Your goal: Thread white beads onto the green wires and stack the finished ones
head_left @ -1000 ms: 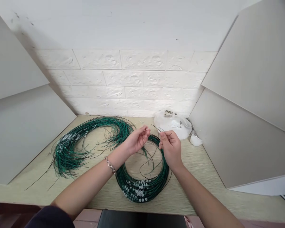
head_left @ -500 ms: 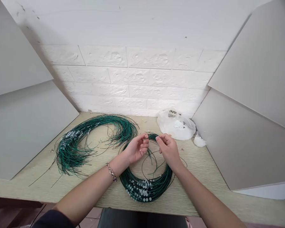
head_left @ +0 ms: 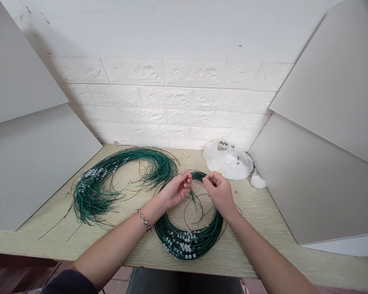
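My left hand (head_left: 178,191) is closed in a pinch, palm partly turned up, with what looks like a small white bead at its fingertips. Facing it across a narrow gap, my right hand (head_left: 220,192) pinches thumb against forefinger; a thin dark green cord seems to be in it, mostly hidden by the fingers. Both hands are above the far side of a coiled bundle of green cords (head_left: 213,237). Clear white disc-shaped beads (head_left: 186,247) cluster on the coil's near side. Loose cord ends curl inside the ring.
A second bundle of green cords (head_left: 144,153) with pale beads lies curved at the left. Behind my right hand rests an open plastic bag (head_left: 213,161) holding small white pieces, with a smaller white bag (head_left: 258,180) beside it. Grey panels (head_left: 282,175) flank the table (head_left: 257,228).
My right hand has shifted very slightly to the right and the left fingertips have tilted a little. Both pinches stay closed; the bundles and bag remain in place.
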A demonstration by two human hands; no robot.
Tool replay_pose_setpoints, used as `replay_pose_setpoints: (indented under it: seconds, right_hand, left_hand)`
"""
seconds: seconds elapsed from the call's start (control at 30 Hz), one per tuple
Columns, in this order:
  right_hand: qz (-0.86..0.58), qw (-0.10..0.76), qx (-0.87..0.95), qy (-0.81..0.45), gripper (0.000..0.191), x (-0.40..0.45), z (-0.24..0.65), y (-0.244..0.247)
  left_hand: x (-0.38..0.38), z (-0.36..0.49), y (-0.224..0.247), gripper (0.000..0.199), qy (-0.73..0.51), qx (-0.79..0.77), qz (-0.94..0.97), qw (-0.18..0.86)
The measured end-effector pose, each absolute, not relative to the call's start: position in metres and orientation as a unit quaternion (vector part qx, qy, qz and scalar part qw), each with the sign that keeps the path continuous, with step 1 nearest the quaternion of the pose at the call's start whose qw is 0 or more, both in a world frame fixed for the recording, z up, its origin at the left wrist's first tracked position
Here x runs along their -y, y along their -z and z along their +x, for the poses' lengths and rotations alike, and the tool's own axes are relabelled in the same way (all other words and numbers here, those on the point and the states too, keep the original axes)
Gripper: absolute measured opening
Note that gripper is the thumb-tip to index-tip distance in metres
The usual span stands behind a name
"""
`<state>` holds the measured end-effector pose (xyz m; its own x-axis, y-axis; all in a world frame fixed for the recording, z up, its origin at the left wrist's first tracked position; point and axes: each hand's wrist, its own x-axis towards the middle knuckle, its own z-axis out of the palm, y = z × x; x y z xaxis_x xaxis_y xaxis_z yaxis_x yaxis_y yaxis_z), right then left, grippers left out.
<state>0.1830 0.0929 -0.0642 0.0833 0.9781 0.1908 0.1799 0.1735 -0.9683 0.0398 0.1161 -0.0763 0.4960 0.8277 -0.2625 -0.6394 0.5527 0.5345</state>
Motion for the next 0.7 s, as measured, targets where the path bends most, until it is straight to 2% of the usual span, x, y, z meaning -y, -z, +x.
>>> replay_pose_setpoints:
  seconds: [0.7]
  right_hand:
    - [-0.535, 0.502, 0.602, -0.315, 0.016, -0.0861, 0.1811, 0.0621]
  left_hand:
    - [-0.1154, 0.0419, 0.0808, 0.015, -0.453, -0.265, 0.208, 0.825]
